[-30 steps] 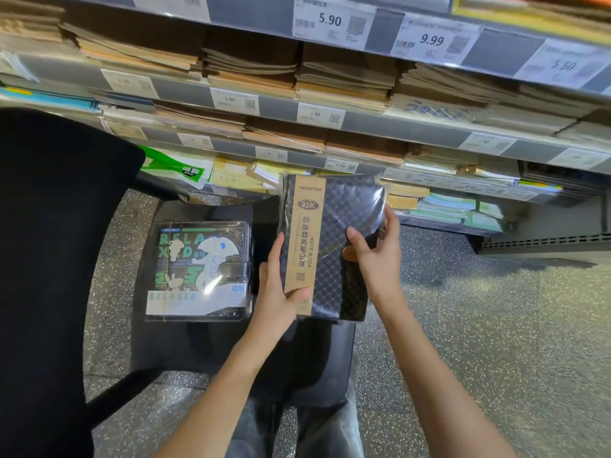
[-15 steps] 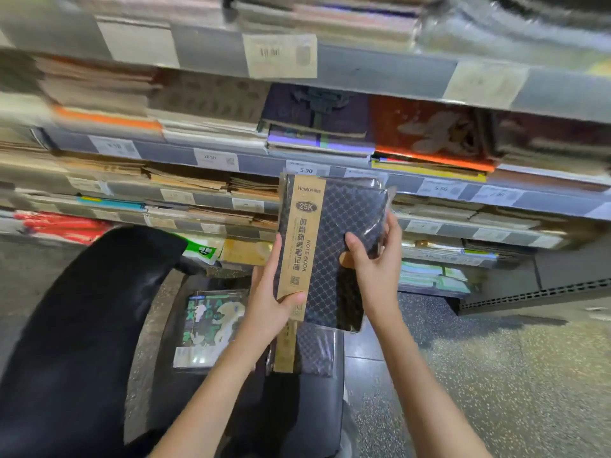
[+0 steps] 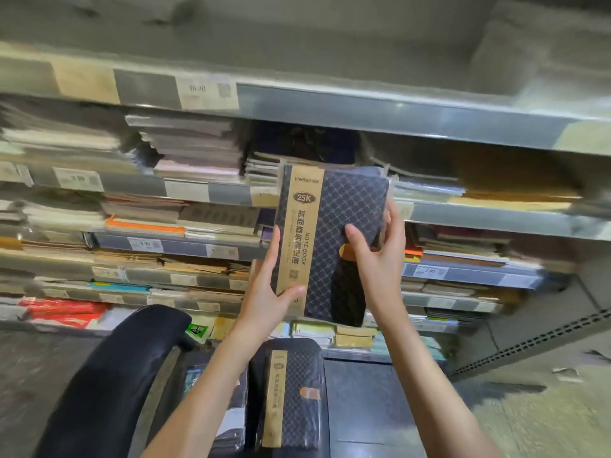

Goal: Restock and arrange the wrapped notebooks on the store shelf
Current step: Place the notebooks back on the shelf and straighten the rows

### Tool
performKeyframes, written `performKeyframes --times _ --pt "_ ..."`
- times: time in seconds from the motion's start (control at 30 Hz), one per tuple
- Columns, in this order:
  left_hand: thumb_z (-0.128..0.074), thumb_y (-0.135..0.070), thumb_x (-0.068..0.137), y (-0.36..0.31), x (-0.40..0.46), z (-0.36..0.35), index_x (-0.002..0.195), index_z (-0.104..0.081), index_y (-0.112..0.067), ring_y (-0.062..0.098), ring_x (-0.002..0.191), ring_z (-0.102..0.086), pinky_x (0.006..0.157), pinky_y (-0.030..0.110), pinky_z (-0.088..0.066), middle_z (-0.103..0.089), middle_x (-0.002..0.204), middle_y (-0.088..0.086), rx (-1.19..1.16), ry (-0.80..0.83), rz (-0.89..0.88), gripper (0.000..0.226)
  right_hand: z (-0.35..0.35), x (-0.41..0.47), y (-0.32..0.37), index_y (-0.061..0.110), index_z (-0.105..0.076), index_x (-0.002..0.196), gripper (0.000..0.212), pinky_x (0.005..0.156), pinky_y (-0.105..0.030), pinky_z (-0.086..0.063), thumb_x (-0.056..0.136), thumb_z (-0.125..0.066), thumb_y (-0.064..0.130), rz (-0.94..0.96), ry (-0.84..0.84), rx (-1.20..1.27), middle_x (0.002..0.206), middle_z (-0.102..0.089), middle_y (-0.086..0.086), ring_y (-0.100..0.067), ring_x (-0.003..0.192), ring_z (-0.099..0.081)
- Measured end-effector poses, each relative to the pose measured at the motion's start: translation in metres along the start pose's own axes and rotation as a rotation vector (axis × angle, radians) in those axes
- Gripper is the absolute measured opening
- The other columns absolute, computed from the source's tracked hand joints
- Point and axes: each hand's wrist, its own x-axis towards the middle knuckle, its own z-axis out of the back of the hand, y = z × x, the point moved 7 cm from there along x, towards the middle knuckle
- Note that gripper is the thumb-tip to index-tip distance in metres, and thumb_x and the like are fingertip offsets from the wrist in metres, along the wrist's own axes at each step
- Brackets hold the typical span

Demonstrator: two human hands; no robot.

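Note:
I hold a wrapped dark notebook [image 3: 344,219] with a diamond pattern and a tan paper band upright in front of the shelves. My left hand [image 3: 267,292] grips its lower left edge, thumb on the band. My right hand [image 3: 377,256] grips its right edge, thumb across the cover. Its top edge reaches a shelf [image 3: 205,190] that holds stacked notebooks. Below, a second wrapped notebook of the same kind [image 3: 291,391] lies on a black chair seat [image 3: 367,401].
Several shelf levels carry flat stacks of notebooks behind price labels [image 3: 206,92]. The black chair back [image 3: 109,381] curves at lower left. Another wrapped item [image 3: 231,421] lies left of the second notebook, partly behind my left forearm. Speckled floor [image 3: 529,418] spreads to the right.
Both hands have lifted the dark notebook from above the chair up to the higher shelves, and my view has tilted upward. The grip on it is unchanged.

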Motion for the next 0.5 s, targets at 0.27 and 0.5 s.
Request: performKeyframes --times 0.27,0.5 --pt "-0.065 -0.008 0.084 -0.094 0.000 0.021 0.131 0.002 -0.066 0.011 0.137 -0.020 0.111 0.051 -0.020 -0.020 0.151 -0.008 -0.038 -0.026 -0.109 0.100 0.022 0.037 0.092 0.046 -0.033 0.133 0.066 0.096 -0.052 -0.045 0.076 -0.066 0.053 0.128 -0.027 0.030 0.134 -0.046 0.005 -0.019 0.125 -0.046" --pt "-0.064 -0.008 0.084 -0.178 0.002 0.038 0.126 0.004 -0.068 0.015 0.139 -0.021 0.111 0.051 -0.021 -0.021 0.150 -0.010 -0.021 -0.031 -0.252 0.100 0.045 0.072 0.169 0.050 -0.031 0.134 0.070 0.092 -0.057 -0.045 0.075 -0.065 0.061 0.256 -0.101 0.040 0.134 -0.047 0.008 -0.024 0.125 -0.046"
